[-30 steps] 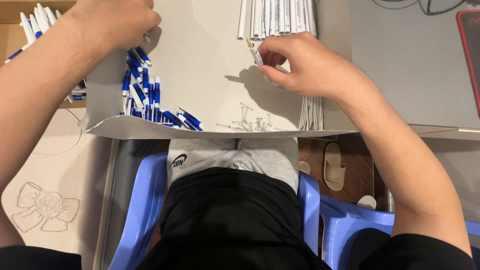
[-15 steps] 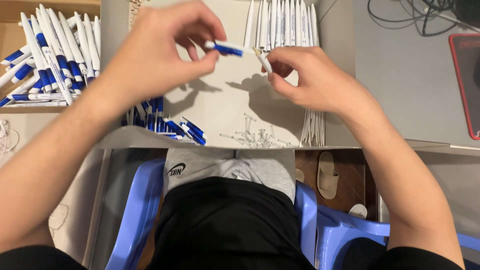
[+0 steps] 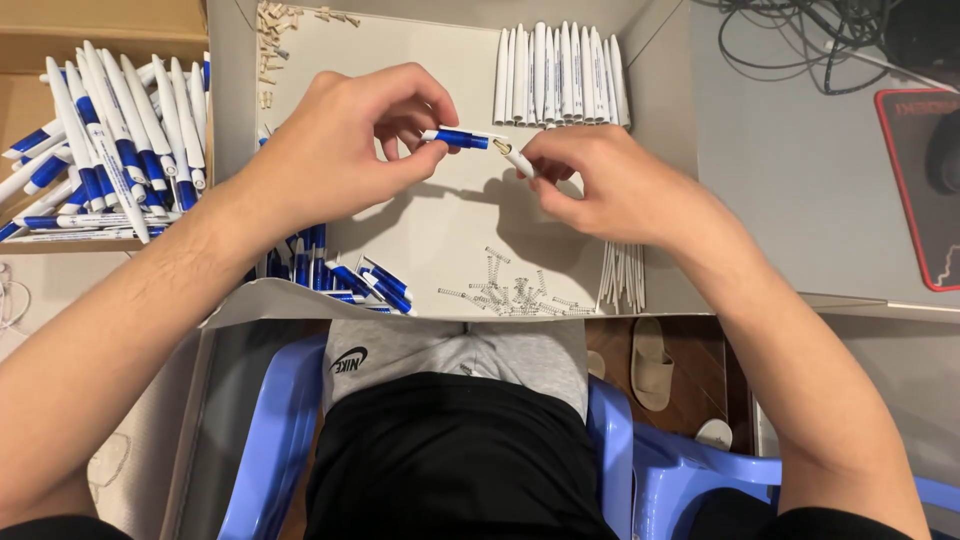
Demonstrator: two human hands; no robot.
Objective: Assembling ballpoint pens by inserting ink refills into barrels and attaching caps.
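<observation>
My left hand [image 3: 345, 150] pinches a blue and white pen front piece [image 3: 462, 138] between thumb and fingers. My right hand [image 3: 610, 185] grips a white pen barrel [image 3: 518, 160], its open end touching the blue piece above a sheet of white cardboard [image 3: 450, 215]. Below the hands lie a pile of blue pen pieces [image 3: 340, 275], several small metal springs [image 3: 510, 292] and thin white refills [image 3: 622, 275]. A row of white barrels [image 3: 560, 75] lies at the cardboard's far edge.
A cardboard box [image 3: 30, 70] at the left holds several finished blue and white pens [image 3: 100, 140]. Small tan parts [image 3: 275, 20] sit at the far left of the sheet. Black cables [image 3: 800, 40] and a red-edged mat [image 3: 915, 180] lie at the right. I sit on a blue plastic chair [image 3: 270, 440].
My left hand came back from the box at the left with a blue piece and met the right hand's white barrel; the two parts now touch end to end.
</observation>
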